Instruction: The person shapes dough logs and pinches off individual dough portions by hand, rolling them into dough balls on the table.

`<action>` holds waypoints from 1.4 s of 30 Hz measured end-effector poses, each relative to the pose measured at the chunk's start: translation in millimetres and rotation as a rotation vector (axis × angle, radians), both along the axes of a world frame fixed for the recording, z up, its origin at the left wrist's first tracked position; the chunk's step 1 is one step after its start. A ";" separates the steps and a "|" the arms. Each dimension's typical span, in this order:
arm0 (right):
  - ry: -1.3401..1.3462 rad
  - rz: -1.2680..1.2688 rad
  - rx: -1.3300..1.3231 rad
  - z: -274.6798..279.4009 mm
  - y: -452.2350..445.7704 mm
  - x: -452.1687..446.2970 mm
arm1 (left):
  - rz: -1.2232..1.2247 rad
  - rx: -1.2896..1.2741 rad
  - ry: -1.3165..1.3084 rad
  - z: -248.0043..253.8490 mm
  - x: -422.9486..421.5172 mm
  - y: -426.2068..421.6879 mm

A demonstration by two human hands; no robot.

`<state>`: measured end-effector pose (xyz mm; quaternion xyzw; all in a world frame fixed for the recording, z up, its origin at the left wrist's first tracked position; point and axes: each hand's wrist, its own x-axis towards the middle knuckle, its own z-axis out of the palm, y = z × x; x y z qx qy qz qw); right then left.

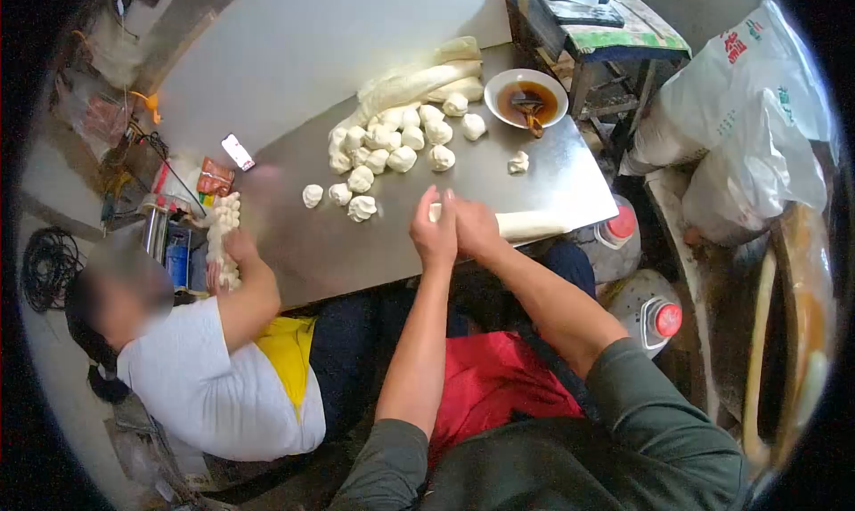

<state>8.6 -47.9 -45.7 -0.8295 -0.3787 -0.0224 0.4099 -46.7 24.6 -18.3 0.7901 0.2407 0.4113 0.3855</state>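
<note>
My left hand [434, 230] is at the front edge of the metal table, closed around a small piece of white dough [435, 212] that shows between its thumb and fingers. Pressed up against it, my right hand [475, 225] is wrapped over the left end of a long dough roll [534, 224]. That roll lies along the table's edge toward the right corner. Its end under my right hand is hidden. Beyond my hands sits a pile of round dough lumps [411, 138], with one lone lump [518, 162] to the right.
Thick dough strips [419, 82] lie behind the pile, beside a bowl [494, 77] of brown liquid with a spoon. At left a co-worker [232, 360] handles a row of dough lumps [223, 235] near a phone [238, 152]. Red-capped jugs [659, 320] and white sacks [748, 128] stand at right.
</note>
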 end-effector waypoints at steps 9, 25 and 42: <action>0.185 -0.033 -0.450 16.3 17.8 -2.8 | -0.056 0.071 0.239 7.0 -1.4 27.6; -0.070 0.170 -0.463 12.3 -38.3 12.9 | -0.156 -0.022 0.302 25.7 -11.4 35.3; 0.141 -0.120 -0.068 -6.9 -37.7 12.5 | -0.067 -0.101 0.288 6.4 23.4 -34.2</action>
